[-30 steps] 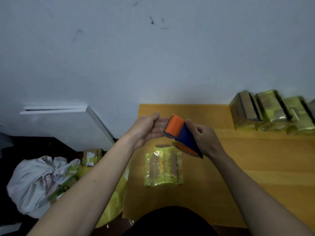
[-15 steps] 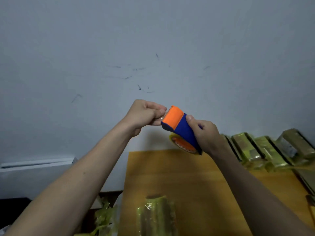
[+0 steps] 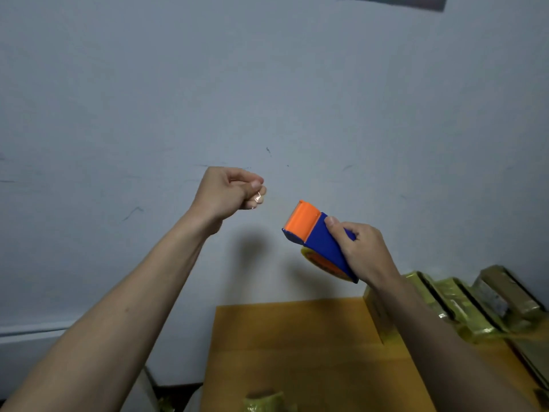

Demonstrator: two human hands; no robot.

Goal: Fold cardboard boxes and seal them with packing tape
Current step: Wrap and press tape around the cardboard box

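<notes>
Yellow-green film wraps a bundle (image 3: pixel 263 400) lying at the near edge of the orange-brown wooden surface (image 3: pixel 297 346), only its top showing at the bottom of the view. Along the right edge of the surface, a row of flat cardboard packs (image 3: pixel 463 304) in the same shiny yellowish wrap leans toward the back right corner, touching one another.

Above the surface, both bare forearms reach forward and up, held well apart in front of the pale grey wall (image 3: pixel 267 84). The right hand (image 3: pixel 361 251) has its fingers and thumb curled round the blue body of a tape dispenser (image 3: pixel 319 237); the grip is closed on it, thumb lying along the blue side. The dispenser's orange front flap points up and to the left, and a roll of packing tape (image 3: pixel 322 264) with an orange core shows beneath the blue frame. The dispenser hangs in the air over the far edge of the surface, touching nothing but that hand.

The left hand (image 3: pixel 230 190) is raised higher and to the left, fingers curled tight with thumb against forefinger. A small shiny glint sits at the fingertips (image 3: pixel 258 198); I cannot tell whether it is a tape end pinched there. No strip is clearly visible between the hand and the dispenser.

Faint dark scuffs mark the wall behind the hands.
</notes>
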